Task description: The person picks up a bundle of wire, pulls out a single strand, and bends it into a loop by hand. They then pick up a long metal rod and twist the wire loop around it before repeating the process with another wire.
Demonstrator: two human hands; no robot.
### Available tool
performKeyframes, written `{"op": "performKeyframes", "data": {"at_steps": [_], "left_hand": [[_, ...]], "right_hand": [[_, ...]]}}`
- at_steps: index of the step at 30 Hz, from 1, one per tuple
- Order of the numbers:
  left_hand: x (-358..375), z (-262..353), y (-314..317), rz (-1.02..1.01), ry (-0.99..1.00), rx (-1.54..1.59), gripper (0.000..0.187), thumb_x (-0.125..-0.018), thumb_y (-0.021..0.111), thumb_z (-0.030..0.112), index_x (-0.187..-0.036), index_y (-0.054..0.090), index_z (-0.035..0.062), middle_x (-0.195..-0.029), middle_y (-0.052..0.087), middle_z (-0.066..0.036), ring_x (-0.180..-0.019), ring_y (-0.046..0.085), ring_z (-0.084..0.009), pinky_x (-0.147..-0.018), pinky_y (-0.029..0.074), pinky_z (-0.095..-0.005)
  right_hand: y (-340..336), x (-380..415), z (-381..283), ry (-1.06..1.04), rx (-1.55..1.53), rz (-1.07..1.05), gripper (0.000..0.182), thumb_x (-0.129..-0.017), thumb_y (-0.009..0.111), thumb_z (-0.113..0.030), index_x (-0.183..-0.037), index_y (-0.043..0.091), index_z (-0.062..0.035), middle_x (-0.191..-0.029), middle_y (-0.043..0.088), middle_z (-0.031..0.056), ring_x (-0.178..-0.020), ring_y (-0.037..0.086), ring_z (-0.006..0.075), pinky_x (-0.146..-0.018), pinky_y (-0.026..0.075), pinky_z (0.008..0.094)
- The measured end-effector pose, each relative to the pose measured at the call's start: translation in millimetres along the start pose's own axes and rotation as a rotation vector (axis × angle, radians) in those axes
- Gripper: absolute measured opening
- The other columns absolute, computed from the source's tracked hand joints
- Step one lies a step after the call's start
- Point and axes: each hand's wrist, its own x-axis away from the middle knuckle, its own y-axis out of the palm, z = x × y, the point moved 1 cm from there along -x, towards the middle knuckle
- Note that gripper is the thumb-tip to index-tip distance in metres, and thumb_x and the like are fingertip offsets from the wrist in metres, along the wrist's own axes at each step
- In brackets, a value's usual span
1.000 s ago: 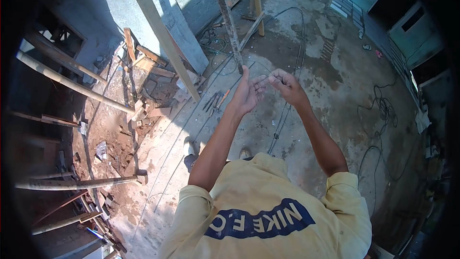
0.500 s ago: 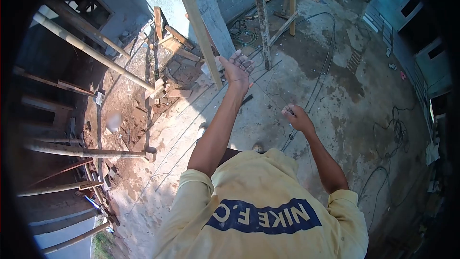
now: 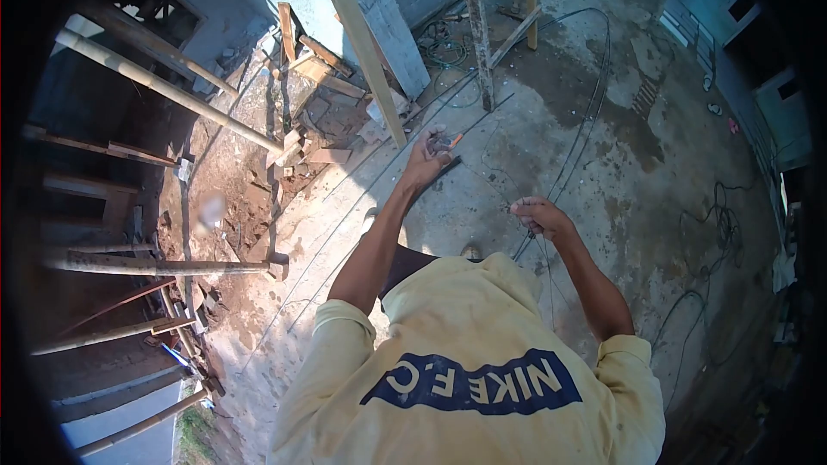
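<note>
Your left hand [image 3: 428, 159] reaches far forward, fingers pinched together on a thin grey steel wire [image 3: 487, 179]. The wire runs back and to the right to your right hand [image 3: 538, 216], which is curled shut around it, nearer your pale yellow shirt [image 3: 469, 362]. Both hands hang above the stained concrete floor [image 3: 637, 155]. A leaning wooden post [image 3: 357, 39] stands just left of your left hand.

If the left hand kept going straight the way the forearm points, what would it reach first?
The left hand points up and away along the forearm. Past the fingers, the slanted wooden plank and the rubble at its foot look nearest, though depth is unclear. It may pass over the concrete floor first.
</note>
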Motion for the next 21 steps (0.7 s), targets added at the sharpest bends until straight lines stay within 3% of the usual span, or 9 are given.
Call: {"op": "performKeyframes", "data": {"at_steps": [1, 3, 4, 6, 14, 16, 19, 20, 21], "left_hand": [[5, 7, 3, -0.013, -0.014, 0.003, 0.062, -0.081, 0.07, -0.003, -0.136, 0.043, 0.0031, -0.117, 0.058, -0.009, -0.099, 0.059, -0.0151, -0.081, 0.051, -0.028], [18, 36, 16, 0.046, -0.023, 0.044, 0.06, -0.086, 0.074, 0.013, -0.137, 0.043, 0.0019, -0.119, 0.058, -0.01, -0.102, 0.06, -0.0164, -0.081, 0.051, -0.0285], [14, 40, 14, 0.071, -0.056, 0.085, 0.053, -0.096, 0.065, 0.03, -0.136, 0.045, 0.0013, -0.118, 0.058, -0.011, -0.104, 0.06, -0.0192, -0.081, 0.052, -0.0304], [2, 39, 6, 0.203, -0.043, 0.355, 0.047, -0.103, 0.052, 0.035, -0.135, 0.047, 0.0015, -0.116, 0.059, -0.013, -0.105, 0.061, -0.0228, -0.079, 0.053, -0.0325], [-32, 124, -43, 0.3, 0.188, 0.36, 0.044, -0.106, 0.04, 0.03, -0.132, 0.045, -0.0048, -0.109, 0.058, -0.015, -0.096, 0.063, -0.0267, -0.086, 0.058, -0.042], [-39, 143, -39, 0.317, 0.206, 0.37, 0.046, -0.107, 0.037, 0.031, -0.135, 0.043, -0.0048, -0.106, 0.057, -0.014, -0.094, 0.061, -0.0244, -0.088, 0.056, -0.0413], [-43, 175, -28, 0.329, 0.289, 0.552, 0.049, -0.107, 0.032, 0.04, -0.127, 0.048, -0.0021, -0.097, 0.055, -0.012, -0.079, 0.053, -0.0195, -0.077, 0.052, -0.0366], [-40, 186, -18, 0.299, 0.315, 0.63, 0.05, -0.107, 0.028, 0.043, -0.117, 0.051, -0.0003, -0.091, 0.055, -0.011, -0.072, 0.048, -0.0178, -0.07, 0.046, -0.0345], [-36, 197, -9, 0.271, 0.353, 0.705, 0.053, -0.108, 0.024, 0.045, -0.106, 0.053, 0.0014, -0.085, 0.054, -0.009, -0.065, 0.043, -0.0161, -0.062, 0.04, -0.0325]], "right_hand": [[-2, -2, 1, 0.01, -0.014, 0.01, 0.014, -0.09, 0.069, -0.022, -0.084, 0.06, -0.0135, -0.061, 0.041, -0.0106, -0.05, 0.029, 0.0027, -0.044, 0.019, 0.0226], [-7, -6, 4, 0.031, 0.035, -0.018, 0.015, -0.088, 0.071, -0.023, -0.083, 0.06, -0.0127, -0.063, 0.045, -0.0076, -0.05, 0.033, 0.0034, -0.044, 0.022, 0.0226], [-9, -7, 4, 0.043, 0.021, -0.007, 0.015, -0.088, 0.071, -0.023, -0.083, 0.06, -0.0127, -0.063, 0.045, -0.0076, -0.05, 0.033, 0.0034, -0.044, 0.022, 0.0226], [-11, -11, 4, 0.038, 0.042, -0.098, 0.016, -0.088, 0.071, -0.024, -0.082, 0.06, -0.0141, -0.062, 0.045, -0.0076, -0.05, 0.032, 0.0034, -0.044, 0.021, 0.0231], [-48, -26, -23, -0.102, 0.21, -0.102, 0.014, -0.091, 0.069, -0.027, -0.084, 0.063, -0.0157, -0.062, 0.041, -0.0114, -0.053, 0.031, 0.0017, -0.048, 0.022, 0.0215], [-53, -31, -37, -0.166, 0.257, -0.105, 0.016, -0.09, 0.071, -0.03, -0.089, 0.068, -0.014, -0.068, 0.05, -0.0085, -0.06, 0.04, 0.0029, -0.054, 0.031, 0.0223], [-47, -47, -56, -0.336, 0.418, -0.082, 0.017, -0.093, 0.068, -0.028, -0.088, 0.067, -0.0115, -0.069, 0.054, -0.0071, -0.061, 0.044, 0.0049, -0.056, 0.035, 0.0229], [-47, -56, -52, -0.351, 0.424, -0.095, 0.017, -0.093, 0.068, -0.028, -0.088, 0.067, -0.0115, -0.069, 0.054, -0.0071, -0.061, 0.044, 0.0049, -0.056, 0.035, 0.0229], [-46, -65, -49, -0.41, 0.561, -0.016, 0.023, -0.091, 0.07, -0.03, -0.097, 0.067, -0.0087, -0.081, 0.06, -0.0015, -0.073, 0.052, 0.009, -0.066, 0.041, 0.0261]]}}
